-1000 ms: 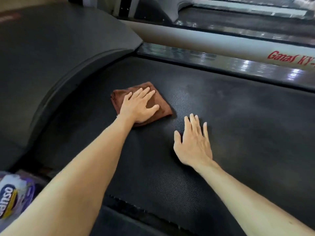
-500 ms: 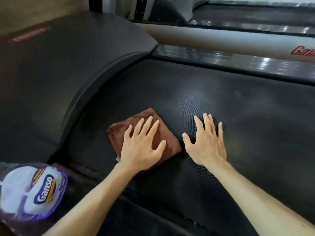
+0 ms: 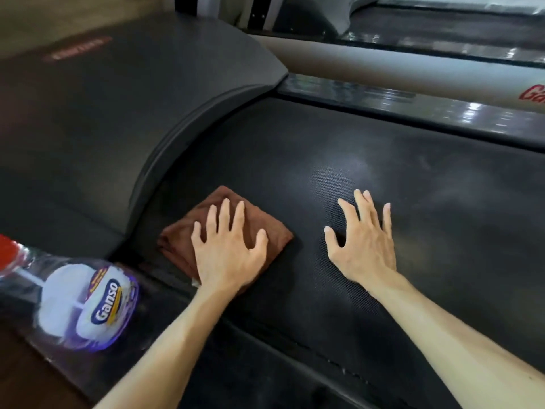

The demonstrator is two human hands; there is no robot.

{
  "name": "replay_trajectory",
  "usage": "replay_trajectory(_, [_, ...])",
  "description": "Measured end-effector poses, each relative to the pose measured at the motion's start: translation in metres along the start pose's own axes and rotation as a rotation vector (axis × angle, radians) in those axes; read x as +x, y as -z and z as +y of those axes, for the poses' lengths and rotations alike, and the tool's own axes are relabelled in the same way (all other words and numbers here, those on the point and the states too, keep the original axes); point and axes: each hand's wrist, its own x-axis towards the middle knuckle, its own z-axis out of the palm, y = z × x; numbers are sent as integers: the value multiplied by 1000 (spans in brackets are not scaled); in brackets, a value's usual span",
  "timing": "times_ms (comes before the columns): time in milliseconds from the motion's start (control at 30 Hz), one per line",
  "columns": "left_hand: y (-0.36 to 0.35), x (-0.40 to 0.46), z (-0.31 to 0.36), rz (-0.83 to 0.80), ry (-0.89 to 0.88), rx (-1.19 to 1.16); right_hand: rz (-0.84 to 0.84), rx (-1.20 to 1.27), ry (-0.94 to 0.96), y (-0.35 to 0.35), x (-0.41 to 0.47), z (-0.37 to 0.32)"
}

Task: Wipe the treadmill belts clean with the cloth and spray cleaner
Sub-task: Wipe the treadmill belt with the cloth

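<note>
Cloth (image 3: 236,219): one, brown, folded, flat on treadmill belt (image 3: 368,172) near curved edge of motor cover (image 3: 118,113). Left hand (image 3: 227,252): fingers spread straight, pressing on cloth. Right hand (image 3: 364,246): fingers spread straight, resting on bare belt beside cloth, apart from it. Spray bottle (image 3: 85,302): one, clear, red cap, "Ganso" label, lying at lower left off belt. Belt: black, textured. Side rail (image 3: 413,107): glossy, along far edge. Second treadmill (image 3: 442,28) behind.
</note>
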Motion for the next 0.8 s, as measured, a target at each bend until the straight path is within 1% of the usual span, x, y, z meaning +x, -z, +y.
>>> replay_trajectory(67, [0, 0, 2, -12, -63, -3, -29, 29, 103, 2, -7, -14])
replay_trajectory(133, [1, 27, -7, -1, -87, -10, -146, 88, 136, 0, -17, -29])
replay_trajectory(200, [5, 62, -24, -8, 7, -25, -187, 69, 145, -5, -23, -34])
replay_trajectory(300, [8, 85, -46, -12, 188, -22, -174, 52, 129, -9, -20, -32])
replay_trajectory(367, [8, 72, -46, -9, 257, -40, -163, 50, 122, -9, -21, -33])
replay_trajectory(467, [6, 29, -36, 39, 331, -56, -155, 45, 123, -10, -22, -35])
replay_trajectory(533, [7, -1, -23, 27, 303, -42, -160, 43, 119, -9, -23, -35])
replay_trajectory(633, [1, -30, -5, -39, 220, -9, -160, 38, 127, -8, -22, -36])
replay_trajectory(733, [-1, -2, -10, -43, 186, -14, -164, 34, 127, -8, -22, -35])
replay_trajectory(800, [4, 35, -28, -44, 220, -10, -173, 36, 121, -8, -23, -34])
